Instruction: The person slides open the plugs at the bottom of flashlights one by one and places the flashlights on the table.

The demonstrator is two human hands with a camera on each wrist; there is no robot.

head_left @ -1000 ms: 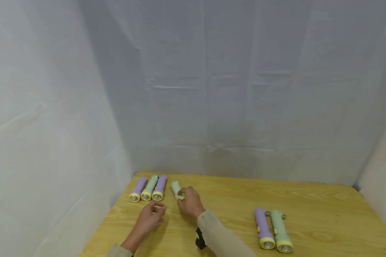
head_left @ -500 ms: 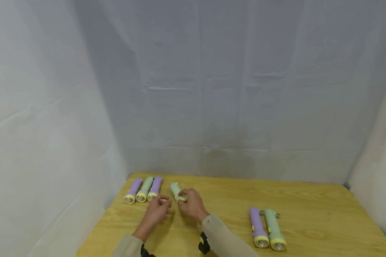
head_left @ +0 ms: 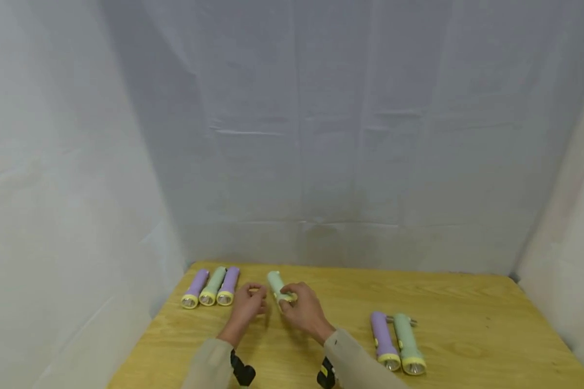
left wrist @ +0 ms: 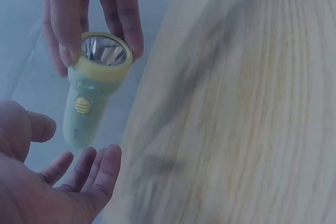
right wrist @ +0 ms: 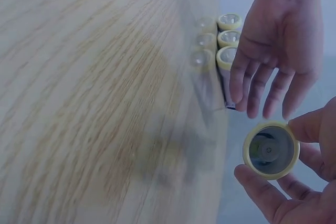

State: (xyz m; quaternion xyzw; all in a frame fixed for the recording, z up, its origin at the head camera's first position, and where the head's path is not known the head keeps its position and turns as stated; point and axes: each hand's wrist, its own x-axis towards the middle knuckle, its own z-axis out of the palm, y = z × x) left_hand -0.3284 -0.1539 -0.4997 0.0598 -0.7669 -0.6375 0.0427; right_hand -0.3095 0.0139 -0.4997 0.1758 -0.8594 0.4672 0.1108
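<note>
Pale green with a yellow rim, the held torch (head_left: 276, 283) is hanging just above the desk (head_left: 457, 308), near the far edge and to the right of the far left corner. The right hand (head_left: 304, 309) is pinching it by that rim, thumb on one side and fingers on the other. The left hand (head_left: 248, 305) is holding nothing; its fingers are lying spread and slightly bent close to the torch, seemingly apart from it.

Gripping the rim's sides is leaving the lens untouched, which seems right. Holding only one end is probably letting the body tip easily, so good handling is calling for an even pinch, a low height over the desk and the left fingers steadying the tail.

Six torches are showing: three purple, three green. Beside the far left corner, three are lying in a row: purple (head_left: 196, 289), green (head_left: 213, 286), purple (head_left: 229, 285). Towards the right edge, well away from the far edge, two are lying side by side: purple (head_left: 382, 335), green (head_left: 406, 337). Two silver pieces (head_left: 413, 322) are showing by their tails. Two sleeves (head_left: 209, 364) and two black mounts (head_left: 241, 373) are also showing.
</note>
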